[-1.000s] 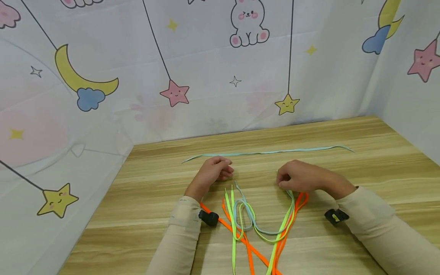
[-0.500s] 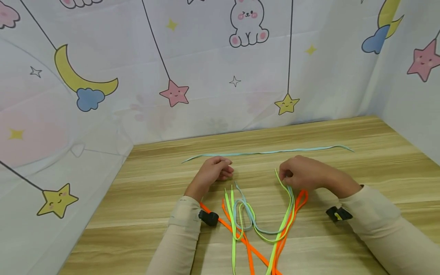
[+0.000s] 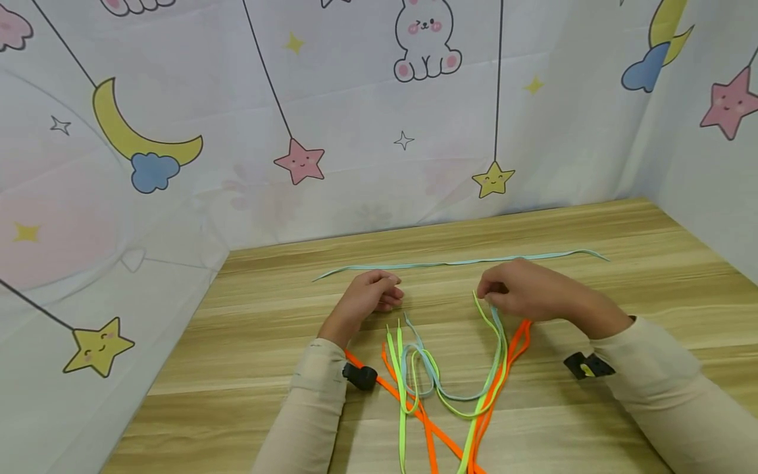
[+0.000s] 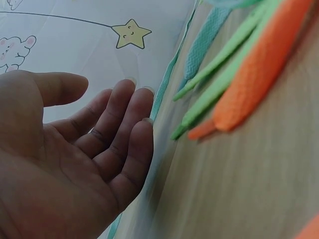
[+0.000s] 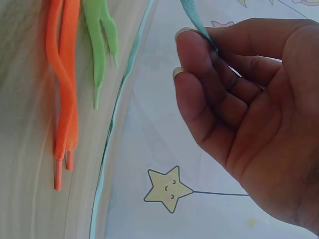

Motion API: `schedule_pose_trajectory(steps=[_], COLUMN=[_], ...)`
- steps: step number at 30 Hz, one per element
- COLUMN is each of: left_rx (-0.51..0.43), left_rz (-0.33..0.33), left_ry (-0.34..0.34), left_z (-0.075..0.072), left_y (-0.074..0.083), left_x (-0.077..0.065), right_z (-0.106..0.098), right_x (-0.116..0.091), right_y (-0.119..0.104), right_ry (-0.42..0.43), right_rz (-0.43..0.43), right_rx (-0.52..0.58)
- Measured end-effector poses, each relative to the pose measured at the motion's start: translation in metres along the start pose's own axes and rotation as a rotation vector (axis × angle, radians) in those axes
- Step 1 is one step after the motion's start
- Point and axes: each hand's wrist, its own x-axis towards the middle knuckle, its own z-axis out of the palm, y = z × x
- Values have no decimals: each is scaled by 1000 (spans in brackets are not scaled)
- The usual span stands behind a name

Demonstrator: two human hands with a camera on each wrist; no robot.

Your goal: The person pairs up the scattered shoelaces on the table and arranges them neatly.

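Observation:
My right hand [image 3: 530, 289] pinches the end of a light blue shoelace [image 5: 196, 20] between thumb and fingertips. From there the lace runs down to a loop beside the tips of the other laces in the head view. Yellow-green shoelaces [image 3: 402, 428] and orange shoelaces [image 3: 431, 447] lie tangled with it on the table, crossing near the front. My left hand [image 3: 364, 299] rests on its side at the left of the bundle, palm inward, fingers loosely bent and holding nothing. Lace tips [image 4: 202, 132] lie near its fingertips in the left wrist view.
Another light blue shoelace [image 3: 414, 265] stretches nearly straight across the back of the wooden table [image 3: 592, 230], beyond both hands. A white printed curtain [image 3: 361, 85] stands behind the table and along its sides.
My right hand has moved up and away from the front, drawing the light blue lace's end along. A yellow-green lace tip now shows beside it, left lying. The left hand stays put.

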Motion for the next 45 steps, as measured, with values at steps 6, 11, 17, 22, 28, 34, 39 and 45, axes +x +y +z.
schedule_pose_trajectory(steps=[6,11,17,22,28,34,39,45], left_rx=[-5,-15,5,20,36,30,19,21], left_rz=[8,10,76,172,236,264,304,341], left_ry=[-24,-55,-156,-289,-376,-442,-466,-450], left_z=[4,8,19,34,53,66,71,74], left_y=[4,7,12,20,30,33,35,38], left_x=[-1,-2,-5,-7,-13,-19,-21,-23], right_z=[-4,-5,-5,-6,-8,-8,-10,-10], right_x=[-2,-2,-2,-3,-4,-4,-6,-8], right_y=[-6,-9,-12,-15,-18,-20,-24,-26], right_ry=[58,132,224,278,319,349,399,465], right_rz=[38,13,-15,-40,-72,-104,-146,-162], right_rx=[88,104,118,131,134,135,141,124])
